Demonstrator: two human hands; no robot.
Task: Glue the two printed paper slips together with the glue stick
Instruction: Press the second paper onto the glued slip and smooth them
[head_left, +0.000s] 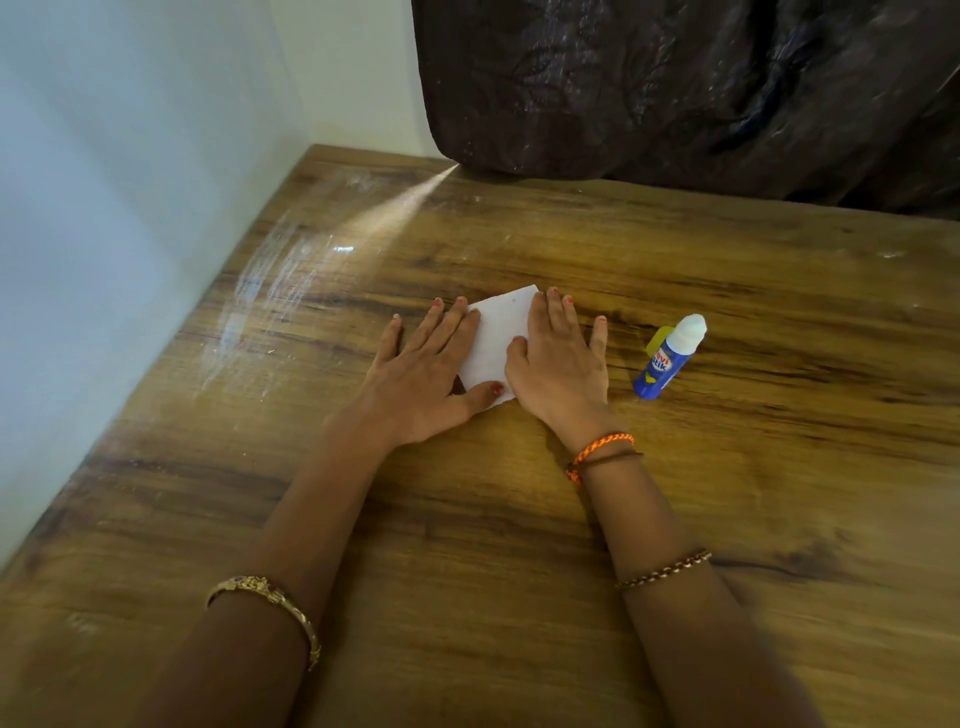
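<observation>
A: Head view: how far along?

B: Late, I'd judge. Left hand (415, 374) and right hand (558, 358) lie flat, fingers straight, pressing the paper (496, 340) on the table (519, 519). Whether it's two slips, I can't tell.

A: Glue stick (667, 358)?

B: Capped, lying right of the hands, untouched.

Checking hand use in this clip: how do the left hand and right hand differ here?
The left hand covers the paper's left side, the right hand its right side. The right hand lies nearer the glue stick. An orange cord bracelet circles the right wrist; the left wrist is bare. Both hands lie flat, fingers straight, pressing the paper onto the table.
</observation>
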